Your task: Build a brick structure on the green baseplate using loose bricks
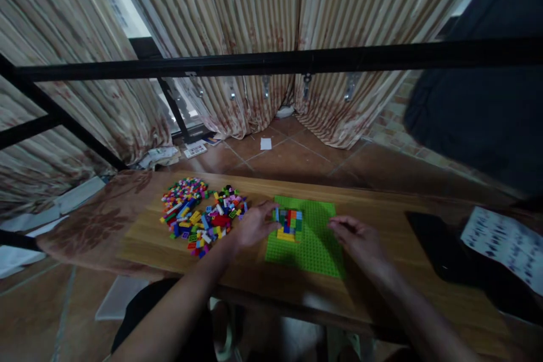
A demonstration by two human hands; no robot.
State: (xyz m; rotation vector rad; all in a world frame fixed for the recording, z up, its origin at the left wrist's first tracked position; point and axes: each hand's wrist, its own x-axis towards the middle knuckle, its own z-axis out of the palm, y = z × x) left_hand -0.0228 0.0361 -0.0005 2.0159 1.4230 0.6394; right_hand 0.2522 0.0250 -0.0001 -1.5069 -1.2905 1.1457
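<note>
A green studded baseplate [318, 254] lies on the wooden table, with a low block of red, blue, yellow, green and orange toy bricks [290, 225] built on its left half. My left hand [255, 224] reaches over the plate's left edge. Its thumb and fingers close around a small blue brick [277, 214] at the left side of the build. Over the right edge of the plate is my right hand [354, 235], apart from the build, its thumb and fingertips pressed together. Whatever those fingertips may hold is too small to make out.
Loose bricks [212, 220] lie in heaps on the table's left. At the right are a black flat object [441, 243] and a printed sheet [504, 243]. A black metal rail [254, 65] crosses beyond the table, before striped curtains [237, 11].
</note>
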